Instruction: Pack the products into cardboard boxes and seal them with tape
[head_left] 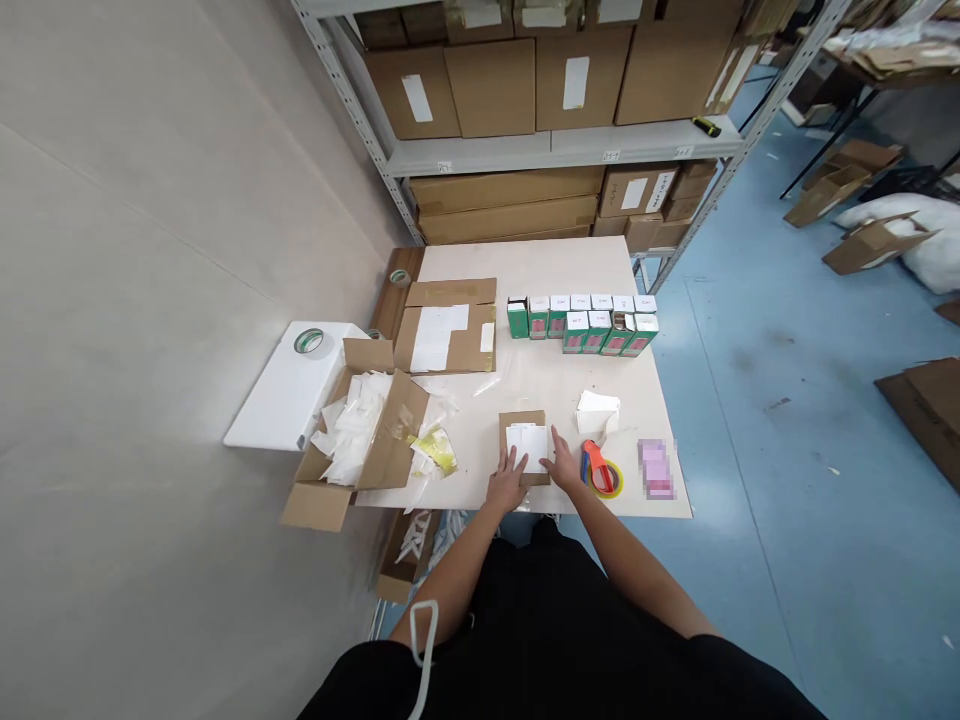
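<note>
A small brown cardboard box [523, 418] lies near the front edge of the table, with a white label [528, 445] on its top. My left hand [507, 483] rests on the label's lower left part, its fingers spread. At the right side of the box is my right hand [562, 466], thumb and forefinger apart, touching the label's right edge. Neither hand is closed around anything. Just right of my right hand lies a red tape dispenser [598, 468] beside a yellow tape roll [616, 484]. White paper slips [598, 410] lie beyond them.
Several green and white small boxes [576, 330] stand in rows at the back right. A larger flat carton [480, 320] lies back left. An open carton [401, 415] holds white paper scraps at the left. Behind the table [525, 265] stands a loaded shelf [487, 150].
</note>
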